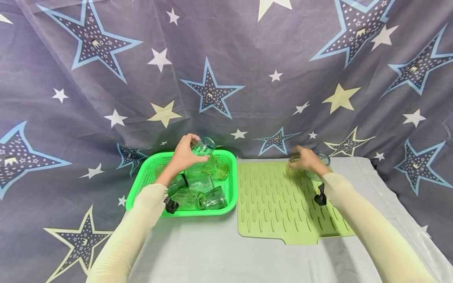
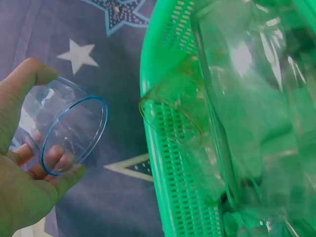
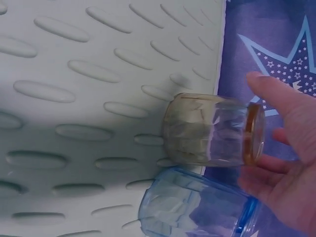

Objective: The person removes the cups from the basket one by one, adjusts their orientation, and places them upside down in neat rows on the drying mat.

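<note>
The pale grey, cloth-topped desk (image 1: 212, 251) is carrying a bright green perforated basket (image 1: 198, 213) toward its left. Just to the basket's right, a yellow-green mat (image 1: 262, 196) with raised oval ridges is lying flat, its tab pointing toward the desk's near side.

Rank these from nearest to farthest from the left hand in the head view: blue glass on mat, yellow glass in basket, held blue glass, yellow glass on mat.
1. Held blue glass, in the left hand.
2. Yellow glass in the basket, slightly right.
3. Yellow glass on the mat, farther right.
4. Blue glass on the mat, farthest right.
</note>
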Demonstrator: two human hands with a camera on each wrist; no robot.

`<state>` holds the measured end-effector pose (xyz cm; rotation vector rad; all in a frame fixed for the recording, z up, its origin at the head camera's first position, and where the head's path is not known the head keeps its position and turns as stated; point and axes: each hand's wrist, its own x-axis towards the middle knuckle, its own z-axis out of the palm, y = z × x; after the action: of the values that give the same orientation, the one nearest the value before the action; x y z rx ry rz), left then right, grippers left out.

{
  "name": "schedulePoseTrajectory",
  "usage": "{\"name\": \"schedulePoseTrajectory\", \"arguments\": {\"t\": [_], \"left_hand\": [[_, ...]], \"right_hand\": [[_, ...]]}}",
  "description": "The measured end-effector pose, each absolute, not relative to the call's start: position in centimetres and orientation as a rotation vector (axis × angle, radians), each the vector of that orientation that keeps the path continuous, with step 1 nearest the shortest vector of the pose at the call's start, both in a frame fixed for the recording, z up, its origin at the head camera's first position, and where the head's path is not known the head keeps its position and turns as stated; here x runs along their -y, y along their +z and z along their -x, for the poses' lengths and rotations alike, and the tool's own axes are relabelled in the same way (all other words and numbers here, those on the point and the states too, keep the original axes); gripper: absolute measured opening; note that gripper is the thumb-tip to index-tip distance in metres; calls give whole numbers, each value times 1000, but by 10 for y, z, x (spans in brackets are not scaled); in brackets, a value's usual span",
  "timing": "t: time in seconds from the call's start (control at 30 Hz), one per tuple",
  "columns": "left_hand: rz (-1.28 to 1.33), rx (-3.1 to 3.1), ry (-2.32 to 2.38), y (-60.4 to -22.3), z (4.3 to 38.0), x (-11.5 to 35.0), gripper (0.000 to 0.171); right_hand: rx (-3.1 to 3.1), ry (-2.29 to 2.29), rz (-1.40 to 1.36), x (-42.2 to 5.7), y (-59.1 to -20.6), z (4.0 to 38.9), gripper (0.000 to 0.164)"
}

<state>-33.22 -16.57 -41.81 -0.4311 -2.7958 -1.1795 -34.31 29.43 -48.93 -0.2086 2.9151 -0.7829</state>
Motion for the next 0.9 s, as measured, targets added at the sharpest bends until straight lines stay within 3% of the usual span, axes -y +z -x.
{"name": "schedulePoseTrajectory", "arguments": {"t": [0.37,0.9], "left_hand": [[559,2688,-1167,-411,327,139,64],[657,2591,-1174,-404,327,113,62]], "right_hand": [[-2932,-1123,232,-273,-454,342,91],[-2690,-1627,523,-215,-393,321,74]]}}
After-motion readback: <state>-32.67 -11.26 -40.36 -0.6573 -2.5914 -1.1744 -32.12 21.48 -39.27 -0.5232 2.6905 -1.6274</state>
